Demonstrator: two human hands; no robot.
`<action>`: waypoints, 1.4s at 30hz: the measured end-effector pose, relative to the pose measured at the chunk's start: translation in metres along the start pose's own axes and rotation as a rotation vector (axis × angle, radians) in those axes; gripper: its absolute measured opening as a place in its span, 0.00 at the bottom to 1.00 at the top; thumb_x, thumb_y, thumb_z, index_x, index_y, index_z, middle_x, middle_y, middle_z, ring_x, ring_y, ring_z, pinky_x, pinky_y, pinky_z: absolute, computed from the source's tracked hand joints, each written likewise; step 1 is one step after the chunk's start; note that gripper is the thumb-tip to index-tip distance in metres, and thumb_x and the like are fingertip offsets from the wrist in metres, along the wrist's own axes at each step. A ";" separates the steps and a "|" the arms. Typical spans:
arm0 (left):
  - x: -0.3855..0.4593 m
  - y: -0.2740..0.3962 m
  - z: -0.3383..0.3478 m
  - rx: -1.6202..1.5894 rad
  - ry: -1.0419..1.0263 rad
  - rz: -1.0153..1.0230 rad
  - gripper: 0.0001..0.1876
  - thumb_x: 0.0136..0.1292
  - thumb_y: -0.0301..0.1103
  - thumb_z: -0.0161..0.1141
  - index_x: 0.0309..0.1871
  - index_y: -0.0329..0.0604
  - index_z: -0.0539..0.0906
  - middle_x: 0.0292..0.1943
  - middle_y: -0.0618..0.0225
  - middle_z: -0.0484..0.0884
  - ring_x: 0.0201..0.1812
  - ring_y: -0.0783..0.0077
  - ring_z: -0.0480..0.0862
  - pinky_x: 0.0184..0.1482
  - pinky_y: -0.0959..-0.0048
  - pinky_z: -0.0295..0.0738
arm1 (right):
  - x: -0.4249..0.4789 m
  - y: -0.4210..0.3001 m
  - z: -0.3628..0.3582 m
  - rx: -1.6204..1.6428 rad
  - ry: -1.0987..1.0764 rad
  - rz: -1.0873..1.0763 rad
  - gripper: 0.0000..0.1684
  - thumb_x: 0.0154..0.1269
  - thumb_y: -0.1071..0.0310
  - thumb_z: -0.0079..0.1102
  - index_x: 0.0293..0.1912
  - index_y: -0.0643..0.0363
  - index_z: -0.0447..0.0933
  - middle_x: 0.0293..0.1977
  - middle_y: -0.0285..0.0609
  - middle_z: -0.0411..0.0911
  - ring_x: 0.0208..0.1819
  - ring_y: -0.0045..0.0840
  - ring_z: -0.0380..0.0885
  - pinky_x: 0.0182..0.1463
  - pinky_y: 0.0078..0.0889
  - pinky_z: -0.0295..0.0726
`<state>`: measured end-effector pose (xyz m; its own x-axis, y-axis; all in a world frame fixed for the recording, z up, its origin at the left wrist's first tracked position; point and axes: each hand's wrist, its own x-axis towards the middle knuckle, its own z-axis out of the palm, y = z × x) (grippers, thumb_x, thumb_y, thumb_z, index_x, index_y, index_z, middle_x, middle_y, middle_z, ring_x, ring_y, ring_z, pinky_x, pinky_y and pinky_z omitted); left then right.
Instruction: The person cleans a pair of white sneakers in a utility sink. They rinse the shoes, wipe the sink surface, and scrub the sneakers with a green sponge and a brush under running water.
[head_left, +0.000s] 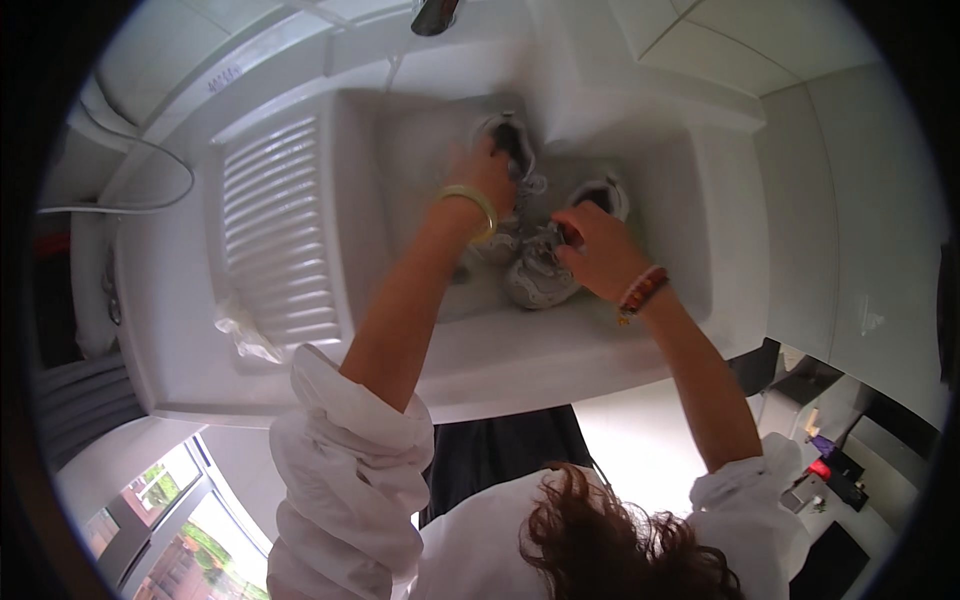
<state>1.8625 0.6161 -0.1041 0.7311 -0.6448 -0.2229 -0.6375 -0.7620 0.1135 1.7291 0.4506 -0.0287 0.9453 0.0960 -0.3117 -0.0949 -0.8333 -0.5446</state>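
Observation:
Two light-coloured lace-up shoes lie in the basin of a white laundry sink (675, 187). My left hand (484, 176), with a pale bangle at its wrist, is blurred and lies over the left shoe (501, 244), near its dark opening; whether it grips the shoe cannot be made out. At the right shoe (538, 281), the thumb and fingers of my right hand (600, 244) are at the laces and tongue, just below the opening. That wrist wears beaded bracelets. Water seems to stand around the shoes, slightly cloudy.
A ribbed washboard (277, 232) is moulded into the sink's left side, with a crumpled translucent plastic piece (247, 330) at its lower corner. The metal faucet (433, 16) juts in at the top. A thin white cable (161, 206) loops at the far left. Tiled wall surrounds the back.

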 end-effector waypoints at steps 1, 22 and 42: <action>0.000 0.001 -0.006 0.131 -0.075 0.033 0.14 0.62 0.41 0.61 0.48 0.48 0.84 0.59 0.58 0.75 0.58 0.52 0.75 0.57 0.54 0.71 | 0.000 -0.006 -0.011 -0.015 -0.024 0.022 0.27 0.59 0.67 0.64 0.59 0.58 0.71 0.52 0.47 0.73 0.50 0.44 0.76 0.53 0.44 0.79; -0.059 -0.017 -0.049 -0.797 0.039 -0.124 0.12 0.65 0.35 0.63 0.48 0.40 0.78 0.34 0.55 0.82 0.35 0.59 0.79 0.42 0.66 0.74 | 0.154 -0.088 -0.057 0.399 0.598 -0.534 0.27 0.68 0.71 0.53 0.65 0.60 0.65 0.58 0.54 0.74 0.58 0.45 0.75 0.61 0.37 0.75; -0.108 0.013 -0.006 0.032 -0.140 -0.113 0.29 0.60 0.50 0.63 0.64 0.51 0.75 0.61 0.62 0.75 0.68 0.47 0.59 0.67 0.51 0.57 | 0.056 -0.023 0.093 -0.523 0.175 -0.581 0.24 0.61 0.52 0.59 0.53 0.55 0.74 0.53 0.38 0.75 0.66 0.30 0.61 0.59 0.55 0.67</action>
<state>1.7772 0.6755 -0.0731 0.7588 -0.5393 -0.3652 -0.5627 -0.8252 0.0494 1.7552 0.5252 -0.1060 0.8380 0.5424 0.0599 0.5452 -0.8277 -0.1330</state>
